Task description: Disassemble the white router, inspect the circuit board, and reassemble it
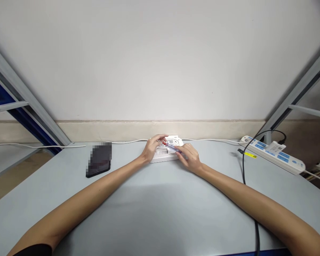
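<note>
A white plastic case (164, 155) with rows of small holes and a printed label lies on the table near the wall. My right hand (190, 156) is closed on a slim screwdriver (172, 147) with a clear bluish handle and a red part toward its tip. The screwdriver slants over the case, pointing up and left. My left hand (150, 147) rests at the case's left end, its fingers bent together around the screwdriver's tip. Whatever the left fingertips pinch is too small to make out.
Left of my left arm lies a black phone (100, 161). A white power strip (276, 153) with blue sockets stands at right, with a plugged-in charger (275, 148). A black cable (243, 167) runs under my right forearm. Metal frame posts (40, 96) flank the table.
</note>
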### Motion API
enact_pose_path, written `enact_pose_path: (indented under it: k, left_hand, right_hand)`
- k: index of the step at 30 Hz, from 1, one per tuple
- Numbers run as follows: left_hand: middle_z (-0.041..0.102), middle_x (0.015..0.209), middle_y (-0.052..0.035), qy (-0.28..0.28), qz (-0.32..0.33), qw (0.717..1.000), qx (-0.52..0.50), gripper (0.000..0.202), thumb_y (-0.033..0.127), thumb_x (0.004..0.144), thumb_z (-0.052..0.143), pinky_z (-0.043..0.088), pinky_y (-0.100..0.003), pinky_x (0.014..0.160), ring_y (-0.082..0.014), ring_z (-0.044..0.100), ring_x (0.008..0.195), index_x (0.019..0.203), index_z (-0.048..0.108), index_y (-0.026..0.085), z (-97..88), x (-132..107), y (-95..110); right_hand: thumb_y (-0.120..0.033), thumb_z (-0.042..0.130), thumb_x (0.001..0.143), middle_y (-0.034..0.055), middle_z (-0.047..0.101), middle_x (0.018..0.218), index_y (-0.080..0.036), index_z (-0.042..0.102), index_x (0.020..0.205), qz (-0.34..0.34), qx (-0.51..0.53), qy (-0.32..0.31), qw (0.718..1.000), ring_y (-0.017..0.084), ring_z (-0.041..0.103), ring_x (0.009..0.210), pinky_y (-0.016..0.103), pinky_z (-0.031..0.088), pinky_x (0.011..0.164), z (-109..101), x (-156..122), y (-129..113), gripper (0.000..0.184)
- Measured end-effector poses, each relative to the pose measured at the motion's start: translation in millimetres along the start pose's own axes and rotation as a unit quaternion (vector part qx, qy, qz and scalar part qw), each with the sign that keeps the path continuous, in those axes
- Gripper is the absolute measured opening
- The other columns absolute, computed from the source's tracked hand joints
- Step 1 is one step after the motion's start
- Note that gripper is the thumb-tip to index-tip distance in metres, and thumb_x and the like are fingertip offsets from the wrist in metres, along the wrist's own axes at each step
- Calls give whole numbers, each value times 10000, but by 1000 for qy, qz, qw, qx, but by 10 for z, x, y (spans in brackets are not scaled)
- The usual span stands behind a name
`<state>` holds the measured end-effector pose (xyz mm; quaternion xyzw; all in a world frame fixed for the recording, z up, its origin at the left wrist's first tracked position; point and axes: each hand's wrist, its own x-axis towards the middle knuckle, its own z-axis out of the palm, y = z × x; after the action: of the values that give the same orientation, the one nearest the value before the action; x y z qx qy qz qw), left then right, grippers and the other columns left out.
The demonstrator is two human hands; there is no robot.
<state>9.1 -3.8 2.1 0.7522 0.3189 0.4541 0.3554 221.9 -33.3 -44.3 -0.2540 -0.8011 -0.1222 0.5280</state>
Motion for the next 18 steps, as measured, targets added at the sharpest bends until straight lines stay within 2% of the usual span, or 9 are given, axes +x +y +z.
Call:
enact_pose_path:
  k: [3, 7, 14, 18]
  left_hand:
    - [644, 984, -76, -4, -4, 1000, -14, 373, 334, 928, 390, 425, -335, 915, -219, 588, 960, 1133, 653, 167, -2, 0, 11]
    - [635, 892, -61, -1, -14, 1000, -5, 361, 418, 939, 431, 440, -315, 856, -203, 592, 902, 1094, 646, 174, 23, 18, 10]
    - [605, 780, 2, 77, -35, 995, -56, 356, 405, 785, 678, 438, -227, 673, -133, 597, 754, 1057, 609, 185, 26, 79, -100]
    - [648, 753, -27, 72, -55, 994, -55, 286, 410, 742, 717, 434, -235, 619, -132, 587, 688, 849, 665, 150, 7, 101, -126]
  right_hand:
    - [-210, 514, 923, 77, 659, 821, -207, 608, 1180, 9, -2, -1, 1000, 200, 591, 732, 362, 469, 679, 12, -14, 11, 273]
    - [-226, 511, 931, 81, 665, 838, -209, 607, 1183, 18, 2, -7, 1000, 208, 607, 781, 365, 469, 702, 6, -18, 14, 271]
    - [-245, 511, 932, 81, 666, 807, -196, 632, 1125, 40, -9, -25, 999, 210, 604, 751, 371, 472, 703, -33, 7, -7, 233]
    - [-250, 502, 937, 82, 660, 789, -186, 640, 1097, 46, -19, -21, 999, 206, 595, 721, 369, 472, 690, -39, 13, -8, 221]
